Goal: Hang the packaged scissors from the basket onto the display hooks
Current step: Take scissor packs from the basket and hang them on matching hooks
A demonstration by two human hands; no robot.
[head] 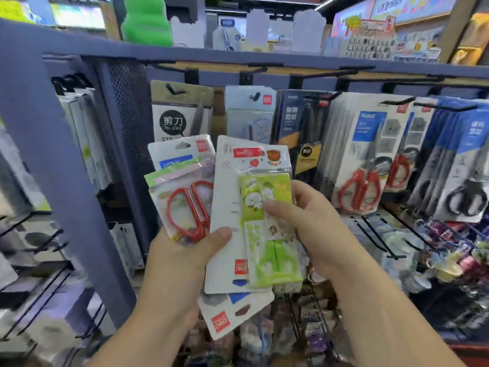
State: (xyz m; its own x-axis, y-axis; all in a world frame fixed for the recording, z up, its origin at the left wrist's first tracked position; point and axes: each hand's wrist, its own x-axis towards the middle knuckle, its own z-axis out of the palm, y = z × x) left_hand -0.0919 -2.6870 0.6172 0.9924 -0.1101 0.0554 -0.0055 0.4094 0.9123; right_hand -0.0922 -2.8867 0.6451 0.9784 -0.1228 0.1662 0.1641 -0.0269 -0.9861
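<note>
My left hand [185, 250] grips a fanned stack of packaged scissors, its thumb across the front. A pack with red-handled scissors [185, 205] is at the left of the stack, and a white card back [225, 207] lies in the middle. My right hand [307, 221] pinches a green children's scissors pack [267, 231] on top of the stack. Another white pack with a red logo [232, 311] sticks out below. Behind, black display hooks [394, 102] hold rows of scissors packs. No basket is visible.
Hanging packs with red-handled scissors [360, 186] and black-handled scissors [465, 197] fill the right of the rack. A grey pack marked with a black speech bubble [174, 117] hangs behind my hands. Bare black hooks [39, 242] stick out at the left. A blue shelf post [66, 181] stands left.
</note>
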